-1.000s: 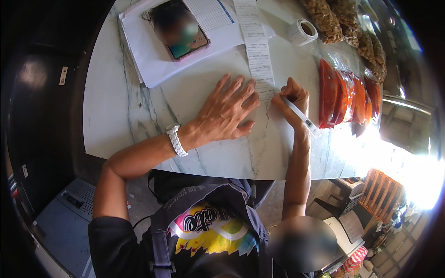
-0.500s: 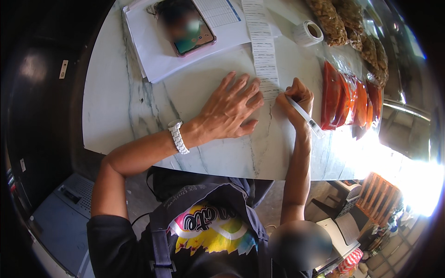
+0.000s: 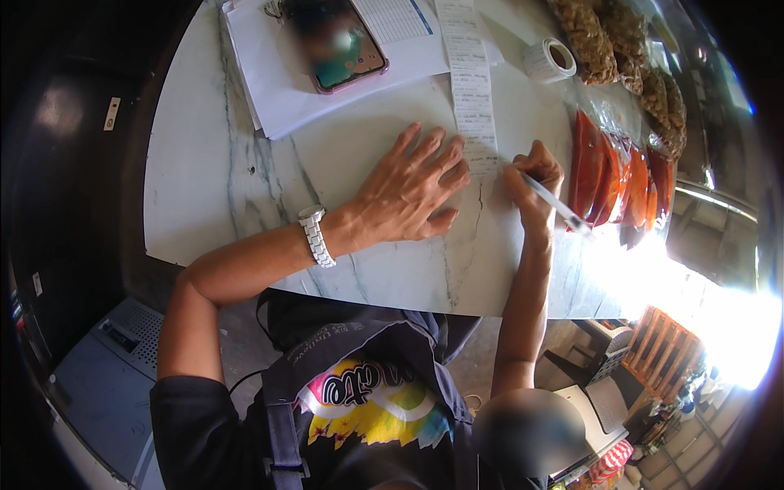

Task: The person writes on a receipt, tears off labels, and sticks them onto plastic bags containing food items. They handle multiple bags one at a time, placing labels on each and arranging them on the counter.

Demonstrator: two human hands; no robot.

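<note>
The right hand [image 3: 535,184] rests on the desk [image 3: 192,180] with its grip closed on a slim white pen [image 3: 559,202], fingers curled in and the pen's rear end slanting back toward the person's right. The curled fingers hide the writing tip, so I cannot tell whether it touches paper. Just beside that hand, on its left, lies the lower end of a long paper strip [image 3: 474,106] marked off into rows of printed and dark lettering; it runs away from the person and crosses the right part of some stacked white papers [image 3: 286,106]. The left hand [image 3: 412,184] lies palm down, its grip loose and wide, fingers spread and holding nothing; its fingertips come up to the strip's left edge, though whether they press on it I cannot tell. A white watch [image 3: 317,237] circles the left wrist.

On the papers lies a phone [image 3: 347,49] in a pink case, screen up and partly blurred. Right of the strip, beyond the right hand, stands a white roll [image 3: 549,61]. Clear bags of red contents [image 3: 588,167] are lined up close by the right hand, crowding the pen's rear end on that side. Behind them sit bags of brown pieces [image 3: 584,41]. Strong glare washes out the desk's right corner.
</note>
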